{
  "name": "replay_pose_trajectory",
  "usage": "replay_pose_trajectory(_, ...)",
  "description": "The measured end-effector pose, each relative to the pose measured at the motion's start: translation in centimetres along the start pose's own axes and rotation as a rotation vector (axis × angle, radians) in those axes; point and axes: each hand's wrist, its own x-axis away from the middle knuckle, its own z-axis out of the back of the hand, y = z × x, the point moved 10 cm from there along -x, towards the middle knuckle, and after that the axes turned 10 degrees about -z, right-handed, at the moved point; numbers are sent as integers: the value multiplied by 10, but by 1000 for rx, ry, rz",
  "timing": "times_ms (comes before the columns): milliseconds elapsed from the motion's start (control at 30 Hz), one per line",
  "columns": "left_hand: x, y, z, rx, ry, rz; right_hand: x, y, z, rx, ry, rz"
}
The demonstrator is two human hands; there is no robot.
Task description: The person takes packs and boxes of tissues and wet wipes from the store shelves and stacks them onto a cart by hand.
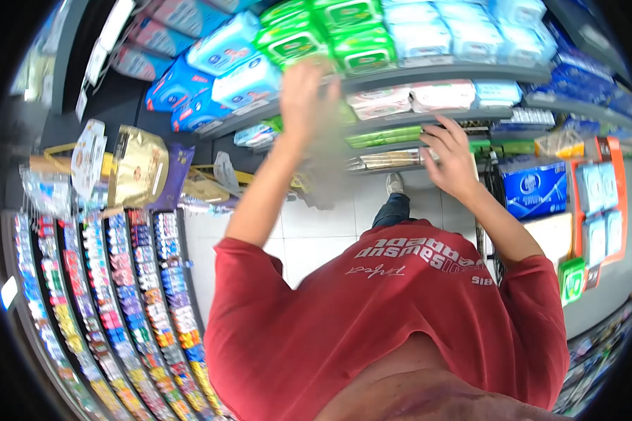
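Observation:
My left hand (305, 98), smeared by motion, is raised in front of the upper shelf. It overlaps the green wipes packs (293, 43) and sits right of the blue-and-white packs (246, 81). From its fingers a greyish, limp, blurred thing (330, 158) hangs down; I cannot tell what it is. My right hand (451, 156) is open, fingers bent and spread, with its fingertips at the lower shelf beside flat green packs (383, 137). Pink-and-white packs (442, 95) lie on the shelf just above it.
Light blue packs (418, 35) fill the upper shelf's right part. Gold (139, 165) and purple bags hang at left, above racks of small colourful goods (119, 281). At right stand a blue carton (535, 188) and an orange-framed display (616, 189). Tiled floor (330, 235) lies below.

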Motion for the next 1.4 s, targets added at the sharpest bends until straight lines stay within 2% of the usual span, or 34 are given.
replay_pose_trajectory(100, 36, 78, -59, 315, -120, -6, 83, 68, 50, 106, 64, -256)
replay_pose_trajectory(167, 72, 127, -123, 502, -465, 20, 126, 91, 105, 197, 206, -375)
replay_pose_trajectory(300, 85, 231, -185, 803, -577, -227, 200, 106, 206, 416, 513, -605)
replay_pose_trajectory(367, 56, 269, -194, 868, -516, -259, 234, 106, 241, 535, 695, -713)
replay_pose_trajectory(433, 33, 321, -207, 966, -559, -305, 271, 112, 262, 555, 803, -826)
replay_pose_trajectory(500, 15, 381, -205, 1181, -538, -424, 305, 115, 275, 622, 809, -909)
replay_pose_trajectory(567, 5, 438, -202, 1177, -575, -517, 316, 89, 301, 1025, 807, -940)
replay_pose_trajectory(633, 15, 480, -220, 1237, -663, -533, 340, 88, 323, 1053, 754, -1021)
replay_pose_trajectory(700, 19, 514, -225, 1394, -601, -560, 381, 122, 333, 826, 533, -1277)
replay_pose_trajectory(733, 26, 529, -237, 1374, -735, -544, 385, 121, 337, 922, 455, -1246)
replay_pose_trajectory(767, 28, 540, -236, 1381, -731, -557, 392, 118, 339, 933, 464, -1252)
replay_pose_trajectory(833, 41, 548, -267, 1401, -1037, -147, 396, 114, 335, 829, 446, -1266)
replay_pose_trajectory(867, 43, 553, -272, 1397, -1029, -147, 397, 111, 328, 781, 431, -1273)
replay_pose_trajectory(933, 60, 557, -296, 1572, -1155, 106, 395, 101, 313, 715, 473, -1282)
replay_pose_trajectory(967, 58, 553, -300, 1562, -1135, 119, 394, 97, 305, 651, 506, -1300)
replay_pose_trajectory(1033, 60, 556, -294, 1752, -1289, 237, 388, 89, 282, 619, 519, -1272)
replay_pose_trajectory(1100, 77, 539, -311, 1652, -1293, 192, 378, 82, 263, 508, 532, -1266)
replay_pose_trajectory(1167, 80, 514, -306, 1624, -1381, 264, 360, 79, 248, 432, 465, -1221)
replay_pose_trajectory(1233, 71, 487, -298, 1745, -1335, 414, 337, 84, 234, 325, 361, -1122)
replay_pose_trajectory(1300, 54, 454, -293, 2022, -1065, 466, 301, 91, 221, 158, 280, -1053)
replay_pose_trajectory(1367, 61, 411, -300, 1738, -1207, 283, 244, 86, 207, 90, 137, -943)
replay_pose_trajectory(1400, 54, 381, -286, 1621, -1263, 370, 216, 84, 198, 75, 75, -870)
